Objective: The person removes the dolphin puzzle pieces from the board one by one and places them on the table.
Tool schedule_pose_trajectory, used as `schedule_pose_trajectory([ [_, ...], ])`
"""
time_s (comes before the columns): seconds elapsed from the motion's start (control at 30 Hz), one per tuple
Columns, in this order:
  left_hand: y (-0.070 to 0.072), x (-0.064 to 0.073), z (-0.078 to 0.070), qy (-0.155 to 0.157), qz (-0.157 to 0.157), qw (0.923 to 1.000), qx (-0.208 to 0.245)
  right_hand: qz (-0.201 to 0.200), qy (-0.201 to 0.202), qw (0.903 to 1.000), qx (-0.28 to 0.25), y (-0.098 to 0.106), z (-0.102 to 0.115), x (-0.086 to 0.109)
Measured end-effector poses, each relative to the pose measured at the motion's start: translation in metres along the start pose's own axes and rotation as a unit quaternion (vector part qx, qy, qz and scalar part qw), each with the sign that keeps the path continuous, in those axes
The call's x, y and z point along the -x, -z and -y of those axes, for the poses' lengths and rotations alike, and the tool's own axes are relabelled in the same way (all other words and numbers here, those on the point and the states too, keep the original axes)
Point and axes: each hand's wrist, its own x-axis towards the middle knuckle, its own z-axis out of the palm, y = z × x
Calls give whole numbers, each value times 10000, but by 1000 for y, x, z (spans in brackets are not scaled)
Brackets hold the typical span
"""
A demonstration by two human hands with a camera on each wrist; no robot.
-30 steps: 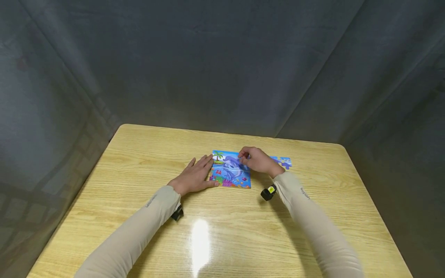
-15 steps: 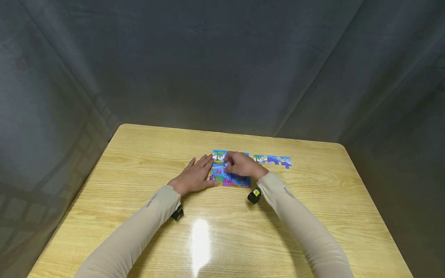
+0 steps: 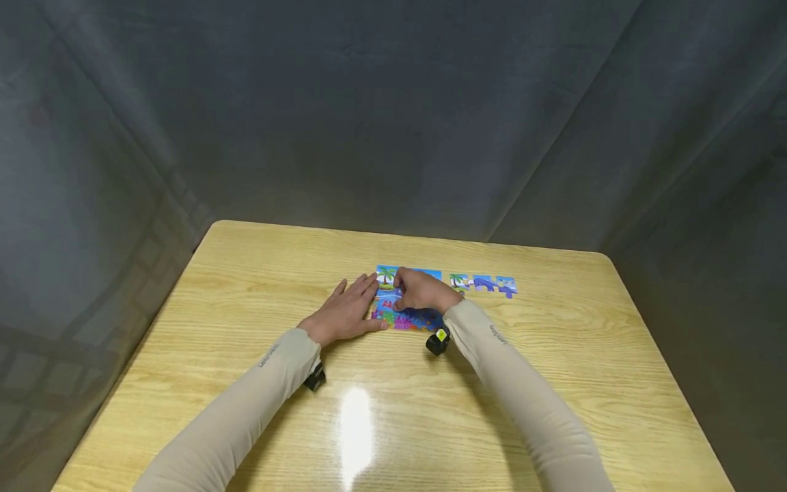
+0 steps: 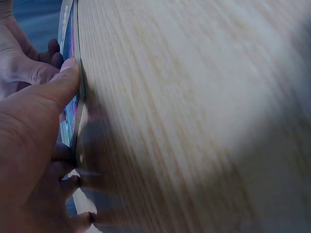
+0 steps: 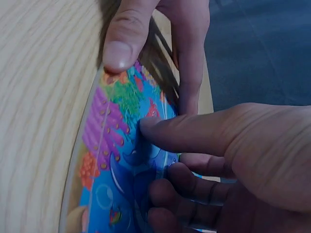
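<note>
My left hand point(image 3: 341, 314) lies with fingers extended along the left edge of a colourful sea picture point(image 3: 393, 320) showing dolphins, coral and a palm tree. Its thumb point(image 5: 119, 51) rests on the picture's coral corner. Over the middle of that picture is my right hand point(image 3: 424, 290), thumb and index finger apart and the other fingers curled. In the right wrist view the right thumb point(image 5: 165, 133) lies against the picture; whether a piece sits between the fingertips is hidden. Just right of the picture lies a row of jigsaw pieces point(image 3: 484, 283), with a palm tree and purple-blue dolphin parts.
Both hands work on a light wooden table point(image 3: 258, 273) with rounded far corners. Dark grey curtains point(image 3: 393, 123) surround it at the back and sides. Small black cameras point(image 3: 437, 342) hang at both wrists, and glare point(image 3: 356, 437) shines near the front.
My right hand has moved left, from the picture's right edge onto its middle, uncovering the row of jigsaw pieces. Its thumb and index finger are farther apart. My left hand has stayed put.
</note>
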Motion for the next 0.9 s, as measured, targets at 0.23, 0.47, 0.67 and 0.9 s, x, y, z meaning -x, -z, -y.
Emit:
schedule_pose_trajectory([
  [0.23,0,0,0,31,14,10000,-63,44,-99,9993,-354,0,-1,-1],
  [0.47,-2,0,0,31,6,10000,-14,17,-19,9963,-864,-3,-8,0],
  [0.67,-4,0,0,39,-17,10000,0,-110,45,9943,-1063,-8,-12,0],
  [0.9,-4,0,0,23,-16,10000,42,-440,135,9894,-1381,-12,-15,2],
])
